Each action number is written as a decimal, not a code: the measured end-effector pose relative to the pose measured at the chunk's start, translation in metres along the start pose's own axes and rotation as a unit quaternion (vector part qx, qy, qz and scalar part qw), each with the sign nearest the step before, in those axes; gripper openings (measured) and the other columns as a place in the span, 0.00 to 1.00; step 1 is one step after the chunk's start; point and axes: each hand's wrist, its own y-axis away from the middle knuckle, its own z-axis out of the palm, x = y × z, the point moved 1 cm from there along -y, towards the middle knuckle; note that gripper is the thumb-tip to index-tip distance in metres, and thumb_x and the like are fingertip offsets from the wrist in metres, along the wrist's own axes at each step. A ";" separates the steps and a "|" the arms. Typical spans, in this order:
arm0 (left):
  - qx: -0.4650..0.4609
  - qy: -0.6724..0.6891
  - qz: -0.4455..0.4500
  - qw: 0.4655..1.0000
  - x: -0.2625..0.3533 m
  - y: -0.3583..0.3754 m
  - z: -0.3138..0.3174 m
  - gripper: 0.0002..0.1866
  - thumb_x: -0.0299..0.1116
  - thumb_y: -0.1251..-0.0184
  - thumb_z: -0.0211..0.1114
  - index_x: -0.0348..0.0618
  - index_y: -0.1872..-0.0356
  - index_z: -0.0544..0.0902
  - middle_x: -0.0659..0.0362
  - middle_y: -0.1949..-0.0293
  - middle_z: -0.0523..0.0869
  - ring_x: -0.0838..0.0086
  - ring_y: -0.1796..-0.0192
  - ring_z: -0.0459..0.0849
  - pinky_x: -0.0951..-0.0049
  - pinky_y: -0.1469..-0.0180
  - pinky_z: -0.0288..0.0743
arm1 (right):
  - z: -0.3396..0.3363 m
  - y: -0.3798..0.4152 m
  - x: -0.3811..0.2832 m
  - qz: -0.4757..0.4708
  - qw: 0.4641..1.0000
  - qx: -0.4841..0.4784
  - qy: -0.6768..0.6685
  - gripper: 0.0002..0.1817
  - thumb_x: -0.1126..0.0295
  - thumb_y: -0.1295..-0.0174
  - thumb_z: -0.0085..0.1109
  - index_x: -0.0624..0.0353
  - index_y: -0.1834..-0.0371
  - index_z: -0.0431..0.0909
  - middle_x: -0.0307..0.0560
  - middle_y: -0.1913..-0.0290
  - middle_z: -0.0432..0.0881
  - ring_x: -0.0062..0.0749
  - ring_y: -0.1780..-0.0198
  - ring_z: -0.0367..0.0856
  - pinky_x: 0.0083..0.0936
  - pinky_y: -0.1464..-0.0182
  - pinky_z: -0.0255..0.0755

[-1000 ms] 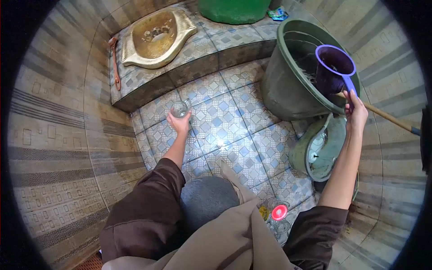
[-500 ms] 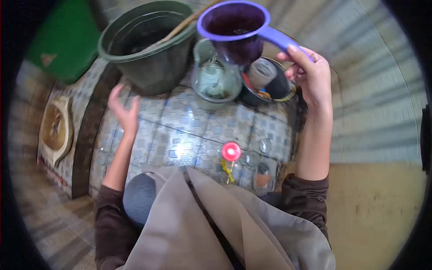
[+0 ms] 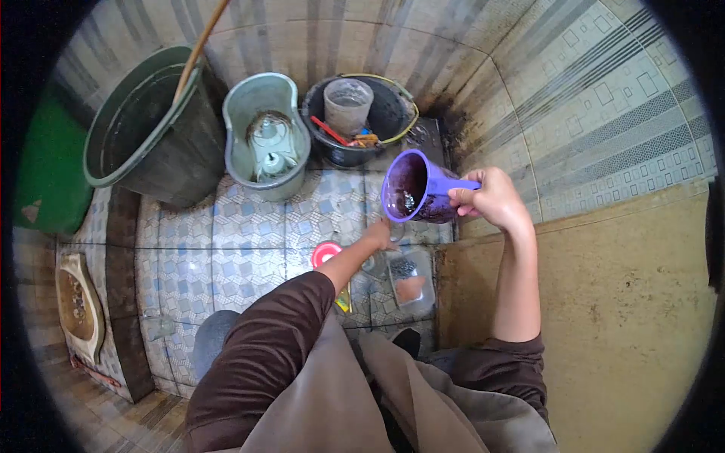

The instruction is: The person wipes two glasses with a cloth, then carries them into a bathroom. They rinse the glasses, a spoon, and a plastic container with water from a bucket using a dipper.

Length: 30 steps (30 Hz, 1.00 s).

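My right hand (image 3: pixel 491 199) is closed round the handle of a purple dipper (image 3: pixel 424 187), which is tilted with its mouth to the left and some liquid inside. Under the dipper, my left hand (image 3: pixel 381 235) reaches down toward the floor beside small clear round items (image 3: pixel 371 263); its fingers are partly hidden and I cannot tell what they touch. A red and white round object (image 3: pixel 326 254) lies just left of that hand. Near it on the right is a clear plastic box (image 3: pixel 411 281) with an orange-brown piece and dark bits.
A large green bucket (image 3: pixel 162 162) with a stick, a pale green tub (image 3: pixel 260 83) and a black bucket (image 3: pixel 355 155) holding a cup and tools line the back wall. At far left are a green container (image 3: pixel 53 166) and a squat toilet (image 3: pixel 94 332) on a raised step.
The view has shifted. The dipper has come down from above the containers and tilted. My left hand has crossed from the left side to beneath the dipper, near the small items.
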 end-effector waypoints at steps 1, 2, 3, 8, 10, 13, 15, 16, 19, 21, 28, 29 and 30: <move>-0.054 -0.013 -0.044 0.997 0.007 0.003 -0.004 0.42 0.48 0.65 0.69 0.37 0.47 0.63 0.44 0.45 0.64 0.52 0.45 0.66 0.64 0.47 0.66 | 0.001 -0.002 0.009 0.012 0.999 -0.006 0.040 0.08 0.71 0.55 0.60 0.67 0.79 0.77 0.45 0.80 0.79 0.21 0.80 0.77 0.17 0.77 0.70; -0.106 -0.031 -0.088 0.990 0.014 0.006 -0.010 0.42 0.46 0.66 0.70 0.36 0.47 0.62 0.44 0.46 0.65 0.51 0.46 0.67 0.64 0.48 0.67 | 0.002 -0.004 0.019 0.021 0.997 -0.012 0.078 0.08 0.72 0.53 0.59 0.68 0.77 0.77 0.44 0.78 0.79 0.20 0.79 0.77 0.15 0.76 0.69; -0.080 -0.042 -0.093 0.992 0.026 0.010 -0.024 0.43 0.40 0.70 0.73 0.38 0.48 0.62 0.45 0.50 0.68 0.56 0.47 0.69 0.66 0.49 0.68 | 0.004 -0.007 0.031 0.019 0.994 -0.014 0.108 0.09 0.70 0.54 0.61 0.67 0.78 0.77 0.45 0.80 0.79 0.22 0.78 0.78 0.18 0.74 0.70; -0.076 -0.015 -0.041 0.996 0.015 -0.007 -0.029 0.46 0.40 0.79 0.76 0.39 0.51 0.63 0.47 0.56 0.75 0.57 0.54 0.75 0.66 0.53 0.71 | 0.012 -0.012 0.054 0.049 0.985 0.000 0.167 0.07 0.70 0.57 0.62 0.63 0.78 0.79 0.46 0.83 0.79 0.25 0.77 0.79 0.22 0.72 0.70; -0.025 0.057 -0.095 0.994 0.024 -0.001 -0.053 0.45 0.40 0.80 0.76 0.38 0.52 0.63 0.47 0.60 0.77 0.54 0.57 0.76 0.64 0.54 0.71 | 0.011 -0.014 0.058 0.050 0.984 0.002 0.173 0.07 0.70 0.57 0.62 0.63 0.77 0.79 0.46 0.82 0.79 0.25 0.77 0.79 0.21 0.71 0.70; 0.048 0.189 -0.060 0.979 -0.011 -0.015 -0.041 0.43 0.43 0.78 0.76 0.38 0.54 0.64 0.50 0.61 0.78 0.60 0.57 0.77 0.68 0.54 0.71 | 0.004 -0.011 0.053 0.068 0.987 0.003 0.142 0.08 0.70 0.57 0.62 0.64 0.76 0.79 0.46 0.82 0.79 0.25 0.78 0.79 0.22 0.72 0.70; 0.055 0.400 0.001 0.915 -0.026 -0.022 -0.044 0.35 0.45 0.64 0.71 0.40 0.53 0.66 0.56 0.59 0.77 0.66 0.58 0.77 0.72 0.54 0.71 | 0.001 -0.011 0.052 0.066 0.988 0.011 0.137 0.09 0.70 0.58 0.62 0.64 0.75 0.79 0.47 0.83 0.78 0.27 0.79 0.79 0.23 0.73 0.70; 0.055 0.400 0.002 0.915 -0.030 -0.025 -0.041 0.35 0.45 0.64 0.71 0.40 0.53 0.66 0.56 0.59 0.77 0.66 0.58 0.77 0.72 0.54 0.71 | -0.001 -0.011 0.051 0.063 0.989 0.020 0.133 0.11 0.69 0.58 0.62 0.64 0.73 0.79 0.48 0.83 0.78 0.28 0.80 0.78 0.24 0.74 0.70; -0.096 0.757 -0.111 0.636 -0.034 -0.033 -0.037 0.27 0.45 0.47 0.60 0.42 0.49 0.65 0.56 0.56 0.75 0.67 0.54 0.75 0.68 0.52 0.70 | -0.006 -0.006 0.037 0.038 0.991 0.028 0.123 0.08 0.71 0.56 0.61 0.65 0.75 0.79 0.47 0.82 0.79 0.25 0.80 0.78 0.22 0.75 0.69; -0.092 0.780 -0.120 0.607 -0.025 -0.035 -0.038 0.27 0.48 0.46 0.56 0.44 0.49 0.65 0.56 0.55 0.74 0.69 0.55 0.75 0.70 0.55 0.71 | -0.006 -0.001 0.022 0.039 0.990 0.040 0.131 0.08 0.72 0.56 0.61 0.66 0.74 0.79 0.47 0.82 0.79 0.25 0.80 0.78 0.22 0.74 0.70; -0.107 0.817 -0.183 0.537 0.016 -0.018 -0.083 0.35 0.54 0.52 0.59 0.41 0.47 0.64 0.53 0.49 0.70 0.65 0.50 0.73 0.67 0.50 0.68 | 0.000 -0.002 0.019 -0.021 0.978 0.125 0.162 0.13 0.69 0.61 0.64 0.64 0.71 0.78 0.61 0.74 0.76 0.48 0.67 0.77 0.33 0.63 0.69; -0.107 0.799 -0.219 0.550 0.019 -0.017 -0.088 0.36 0.52 0.55 0.63 0.40 0.47 0.64 0.53 0.50 0.71 0.65 0.51 0.73 0.68 0.49 0.67 | 0.000 -0.001 0.017 -0.021 0.978 0.126 0.162 0.13 0.69 0.61 0.64 0.64 0.71 0.78 0.61 0.74 0.76 0.48 0.67 0.77 0.33 0.63 0.69; -0.106 0.799 -0.218 0.551 0.015 -0.023 -0.080 0.36 0.52 0.55 0.63 0.40 0.47 0.64 0.53 0.50 0.71 0.65 0.51 0.73 0.68 0.49 0.67 | 0.000 0.000 0.015 -0.029 0.974 0.136 0.178 0.13 0.69 0.61 0.64 0.63 0.71 0.79 0.60 0.74 0.76 0.47 0.68 0.77 0.33 0.63 0.70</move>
